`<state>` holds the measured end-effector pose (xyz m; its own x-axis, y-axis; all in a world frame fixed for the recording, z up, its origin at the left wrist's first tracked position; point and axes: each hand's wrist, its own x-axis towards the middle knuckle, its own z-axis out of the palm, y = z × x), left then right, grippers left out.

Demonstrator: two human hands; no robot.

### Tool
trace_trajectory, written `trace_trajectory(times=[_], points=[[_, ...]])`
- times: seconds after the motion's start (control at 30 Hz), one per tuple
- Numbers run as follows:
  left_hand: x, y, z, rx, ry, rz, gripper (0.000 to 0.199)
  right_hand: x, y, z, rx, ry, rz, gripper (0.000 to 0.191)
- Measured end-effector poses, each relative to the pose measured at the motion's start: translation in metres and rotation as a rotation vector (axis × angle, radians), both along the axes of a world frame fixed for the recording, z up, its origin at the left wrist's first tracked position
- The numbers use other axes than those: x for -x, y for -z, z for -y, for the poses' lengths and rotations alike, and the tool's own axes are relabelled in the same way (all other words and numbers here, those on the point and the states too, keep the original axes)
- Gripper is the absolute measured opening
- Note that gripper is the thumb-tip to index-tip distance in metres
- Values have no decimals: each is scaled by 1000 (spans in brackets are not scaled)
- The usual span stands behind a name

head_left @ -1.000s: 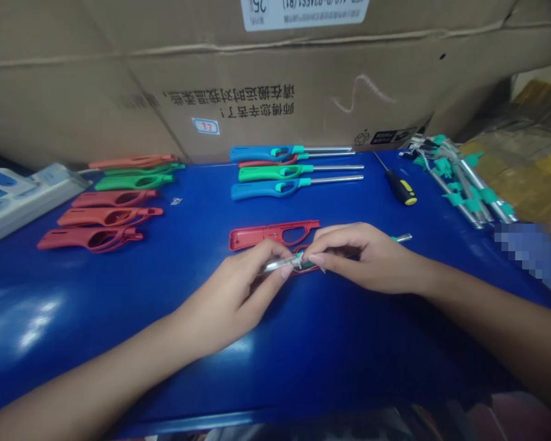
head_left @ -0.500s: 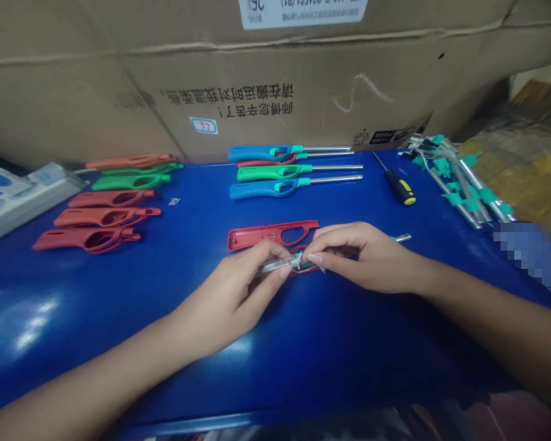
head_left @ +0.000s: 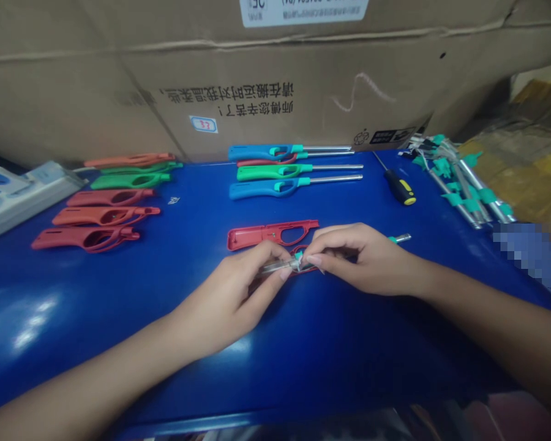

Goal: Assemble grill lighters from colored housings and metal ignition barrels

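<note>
Between thumb and fingers, my left hand (head_left: pixel 234 291) grips a clear fuel tank (head_left: pixel 275 266) of a gas lighter. My right hand (head_left: pixel 370 257) is closed in a pinch at the tank's right end, beside a small teal part (head_left: pixel 298 256); what its fingertips hold is too small to make out. Under both hands lies a red handle half (head_left: pixel 296 274), mostly hidden. A metal lighter tube (head_left: pixel 403 237) sticks out beyond my right hand. Just behind, an open red handle half (head_left: pixel 252 237) rests with its hollow side up.
Assembled lighters (head_left: pixel 275 188) lie at the back centre. Several handle shells (head_left: pixel 89 237) are lined up on the left near a white power strip (head_left: pixel 32 190). To the right are a screwdriver (head_left: pixel 400 187) and a pile of metal tubes (head_left: pixel 463 177). A cardboard box (head_left: pixel 211 73) stands behind the blue table (head_left: pixel 326 367).
Both hands stay almost in place. My right fingertips have shifted very slightly at the tank's end, and the small teal part shows a little more.
</note>
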<state>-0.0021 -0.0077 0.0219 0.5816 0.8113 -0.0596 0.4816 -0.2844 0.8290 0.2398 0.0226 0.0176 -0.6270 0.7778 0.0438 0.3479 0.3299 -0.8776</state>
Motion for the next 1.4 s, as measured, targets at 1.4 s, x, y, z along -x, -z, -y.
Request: trace_trajectory(times=[1.4], points=[[-7,8,5,10,-49,22,18,6,2,8,-39,76,2,20]])
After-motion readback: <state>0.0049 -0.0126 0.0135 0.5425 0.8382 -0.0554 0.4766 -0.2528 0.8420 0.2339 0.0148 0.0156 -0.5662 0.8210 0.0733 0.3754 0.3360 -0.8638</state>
